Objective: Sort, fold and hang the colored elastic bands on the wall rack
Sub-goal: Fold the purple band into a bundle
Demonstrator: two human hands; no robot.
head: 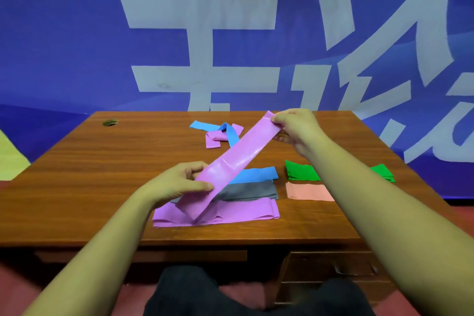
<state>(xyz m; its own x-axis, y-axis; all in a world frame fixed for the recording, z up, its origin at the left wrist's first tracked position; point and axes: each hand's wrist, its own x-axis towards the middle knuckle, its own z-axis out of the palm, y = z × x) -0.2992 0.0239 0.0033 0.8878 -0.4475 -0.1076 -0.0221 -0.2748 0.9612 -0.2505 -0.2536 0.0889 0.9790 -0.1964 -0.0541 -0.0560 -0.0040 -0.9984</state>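
I hold a purple elastic band [238,154] stretched slantwise above the wooden table [89,187]. My right hand [295,128] pinches its far upper end. My left hand [179,182] pinches it lower down, thumb on top, and its lower end hangs onto a flat purple pile [238,213]. Behind that pile lie a folded grey band [251,191] and a folded blue band [259,173]. To the right sit a folded green stack [300,170], a second green piece [382,172] and a salmon-pink stack [305,191]. No rack is in view.
A loose tangle of blue and purple bands [220,133] lies near the table's far edge. A cable hole [110,122] is at the far left corner. A blue banner [64,46] with large pale characters hangs close behind the table. A drawer handle [356,270] shows under the right front edge.
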